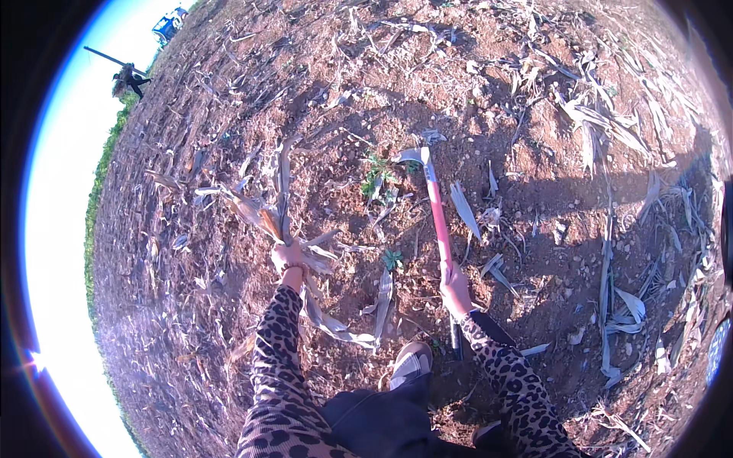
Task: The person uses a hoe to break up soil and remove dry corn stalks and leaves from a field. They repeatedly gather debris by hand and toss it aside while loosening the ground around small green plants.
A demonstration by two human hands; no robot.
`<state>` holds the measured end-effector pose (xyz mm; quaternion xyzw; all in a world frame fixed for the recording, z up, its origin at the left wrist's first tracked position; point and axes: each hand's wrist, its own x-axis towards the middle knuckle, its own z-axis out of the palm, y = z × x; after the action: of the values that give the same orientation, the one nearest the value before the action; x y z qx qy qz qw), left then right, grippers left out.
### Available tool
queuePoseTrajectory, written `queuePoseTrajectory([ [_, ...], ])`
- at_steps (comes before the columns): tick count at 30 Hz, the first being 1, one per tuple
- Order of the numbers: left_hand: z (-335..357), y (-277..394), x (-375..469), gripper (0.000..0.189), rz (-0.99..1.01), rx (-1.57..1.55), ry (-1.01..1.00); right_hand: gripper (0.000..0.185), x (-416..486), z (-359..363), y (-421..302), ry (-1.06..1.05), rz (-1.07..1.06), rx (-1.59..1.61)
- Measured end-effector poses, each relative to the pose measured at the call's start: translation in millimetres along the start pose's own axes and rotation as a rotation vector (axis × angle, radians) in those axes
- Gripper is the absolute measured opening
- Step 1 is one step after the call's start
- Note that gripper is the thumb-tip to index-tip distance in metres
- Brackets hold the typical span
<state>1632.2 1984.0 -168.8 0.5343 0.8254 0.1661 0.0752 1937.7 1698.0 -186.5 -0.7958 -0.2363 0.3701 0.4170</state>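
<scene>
My left hand (287, 257) is closed around a dry corn stalk (282, 200) with withered husks and leaves hanging from it. In my right hand (456, 291) is a long-handled tool (438, 217) with a reddish handle and a short curved metal head, likely a sickle or small hoe. The head lies over the soil beside a low green weed (378, 176), to the right of the stalk. A smaller green weed (392, 260) grows between my two hands. Part of the handle shows again below my right hand.
Dry corn leaves (590, 120) and stalk pieces litter the reddish soil. A long dry stalk (607, 275) lies at the right. My shoe (412, 363) stands on the ground below. Far at the upper left are a person (131, 80) and a vehicle (167, 27).
</scene>
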Motion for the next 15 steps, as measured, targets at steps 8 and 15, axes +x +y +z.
queuePoseTrajectory([
  [8,6.2,-5.4,10.0,0.046,-0.083,0.048,0.019,0.033,8.1,7.5,5.9,0.029,-0.124,0.052],
  [15,-11.6,44.3,22.6,0.066,0.092,-0.048,-0.090,0.030,-67.5,-13.2,36.8,-0.095,0.029,0.167],
])
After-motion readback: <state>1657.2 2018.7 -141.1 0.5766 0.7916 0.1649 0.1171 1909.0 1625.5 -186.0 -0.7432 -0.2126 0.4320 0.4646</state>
